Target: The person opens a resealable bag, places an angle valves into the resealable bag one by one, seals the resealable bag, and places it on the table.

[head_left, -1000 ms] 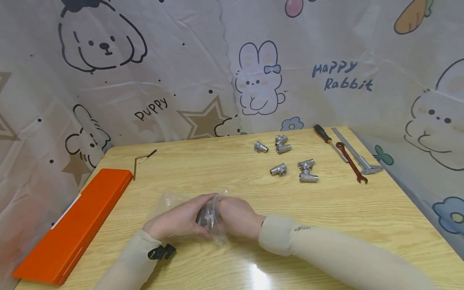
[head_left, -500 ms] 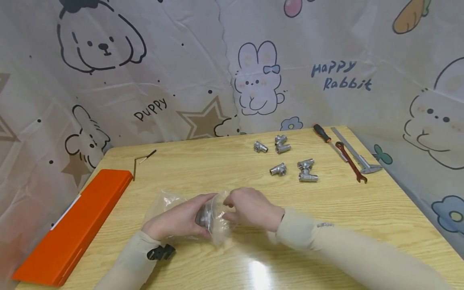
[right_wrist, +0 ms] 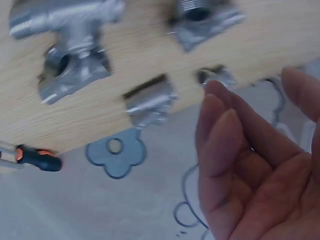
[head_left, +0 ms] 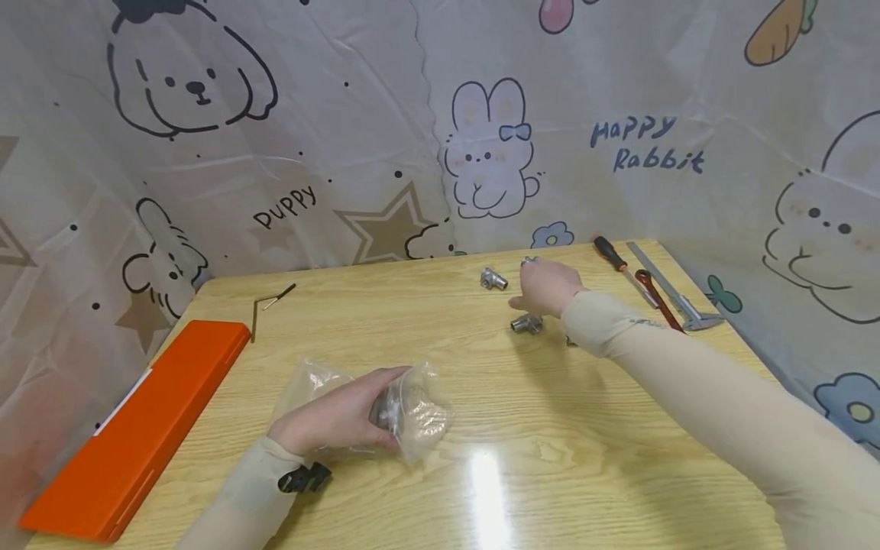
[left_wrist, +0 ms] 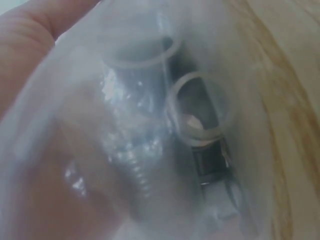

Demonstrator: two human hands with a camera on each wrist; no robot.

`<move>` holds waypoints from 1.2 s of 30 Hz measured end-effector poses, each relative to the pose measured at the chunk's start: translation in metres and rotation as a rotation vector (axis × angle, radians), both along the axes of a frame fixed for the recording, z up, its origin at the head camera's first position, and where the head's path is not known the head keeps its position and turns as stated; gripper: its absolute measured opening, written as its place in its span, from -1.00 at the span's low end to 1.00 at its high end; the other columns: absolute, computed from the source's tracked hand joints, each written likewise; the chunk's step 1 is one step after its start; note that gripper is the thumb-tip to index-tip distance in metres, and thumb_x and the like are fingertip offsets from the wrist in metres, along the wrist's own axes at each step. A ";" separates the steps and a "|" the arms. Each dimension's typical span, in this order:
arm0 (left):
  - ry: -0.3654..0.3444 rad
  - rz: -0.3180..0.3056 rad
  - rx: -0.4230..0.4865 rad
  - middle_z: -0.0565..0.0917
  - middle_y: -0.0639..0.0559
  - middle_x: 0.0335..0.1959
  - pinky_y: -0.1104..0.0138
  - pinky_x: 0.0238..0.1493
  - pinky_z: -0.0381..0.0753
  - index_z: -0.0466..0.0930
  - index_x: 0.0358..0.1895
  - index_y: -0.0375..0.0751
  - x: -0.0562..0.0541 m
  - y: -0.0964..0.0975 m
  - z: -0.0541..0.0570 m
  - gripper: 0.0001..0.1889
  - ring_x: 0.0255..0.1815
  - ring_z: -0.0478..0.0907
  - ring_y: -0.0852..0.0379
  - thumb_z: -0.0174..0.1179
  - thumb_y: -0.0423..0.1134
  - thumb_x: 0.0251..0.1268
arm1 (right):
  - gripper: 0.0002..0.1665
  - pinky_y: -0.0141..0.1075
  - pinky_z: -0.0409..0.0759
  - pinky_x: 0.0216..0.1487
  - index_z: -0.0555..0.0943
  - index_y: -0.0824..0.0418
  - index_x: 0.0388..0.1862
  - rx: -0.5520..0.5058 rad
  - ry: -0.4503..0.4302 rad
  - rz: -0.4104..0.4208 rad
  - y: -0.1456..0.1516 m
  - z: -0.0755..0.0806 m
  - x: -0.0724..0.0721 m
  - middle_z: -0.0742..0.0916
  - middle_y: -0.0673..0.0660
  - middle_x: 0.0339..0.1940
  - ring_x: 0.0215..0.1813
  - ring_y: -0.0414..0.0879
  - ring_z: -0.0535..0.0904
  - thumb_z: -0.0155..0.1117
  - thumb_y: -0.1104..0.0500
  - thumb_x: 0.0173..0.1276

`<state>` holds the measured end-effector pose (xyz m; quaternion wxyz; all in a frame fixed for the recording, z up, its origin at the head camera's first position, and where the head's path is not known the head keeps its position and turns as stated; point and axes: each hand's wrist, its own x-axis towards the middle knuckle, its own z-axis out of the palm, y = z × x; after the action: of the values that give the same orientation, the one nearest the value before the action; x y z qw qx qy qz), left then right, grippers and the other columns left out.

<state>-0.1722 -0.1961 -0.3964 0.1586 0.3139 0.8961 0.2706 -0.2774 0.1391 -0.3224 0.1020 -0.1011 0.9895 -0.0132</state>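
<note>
My left hand (head_left: pixel 340 416) grips a clear plastic bag (head_left: pixel 428 412) near the table's front. Metal fittings (left_wrist: pixel 200 110) with round openings show blurred through the plastic in the left wrist view. Over the loose metal tee fittings at the back right hovers my right hand (head_left: pixel 548 287). Its fingers bend loosely with the thumb apart, and nothing is between them in the right wrist view. One tee fitting (head_left: pixel 493 279) lies left of this hand, and another fitting (head_left: pixel 526 325) lies just in front. The hand and sleeve hide most of the others in the head view.
An orange case (head_left: pixel 147 428) lies along the left edge, with hex keys (head_left: pixel 264 304) beyond it. At the right are a screwdriver (head_left: pixel 610 252), a red wrench (head_left: pixel 660 299) and a caliper (head_left: pixel 677 290). A printed curtain (head_left: pixel 385 137) hangs behind the table.
My right hand has left the bag's mouth and moved right and away to above the tee fittings. The left hand keeps its grip on the bag in the same place.
</note>
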 end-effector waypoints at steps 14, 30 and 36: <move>0.007 -0.016 -0.002 0.27 -0.01 0.49 0.12 0.45 0.20 0.08 0.57 -0.04 0.000 0.001 0.002 0.11 0.46 0.20 0.03 0.57 -0.06 -0.08 | -0.23 -0.27 0.54 -0.40 0.67 0.29 -0.21 0.203 -0.107 -0.027 -0.016 -0.024 -0.030 0.65 0.13 -0.34 -0.32 -0.04 0.52 0.35 -0.43 0.14; 0.008 -0.011 -0.010 0.27 -0.04 0.49 0.09 0.45 0.20 0.08 0.57 -0.07 0.002 0.003 0.001 0.11 0.46 0.21 -0.01 0.57 -0.06 -0.08 | -0.69 -0.35 0.49 -0.47 0.58 0.22 -0.55 0.082 -0.157 -0.014 -0.012 -0.022 -0.018 0.64 0.16 -0.43 -0.42 -0.07 0.52 0.47 0.05 0.09; 0.002 -0.005 -0.007 0.27 -0.04 0.49 0.09 0.44 0.20 0.09 0.56 -0.06 0.002 0.002 0.000 0.10 0.47 0.20 -0.01 0.57 -0.06 -0.07 | -0.72 -0.32 0.56 -0.41 0.57 0.23 -0.54 0.045 -0.154 0.021 -0.005 -0.018 -0.018 0.66 0.13 -0.46 -0.43 -0.08 0.54 0.47 0.09 0.07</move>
<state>-0.1698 -0.1942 -0.3967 0.1598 0.3158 0.8964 0.2667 -0.2950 0.1337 -0.3405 0.1801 -0.1081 0.9777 0.0022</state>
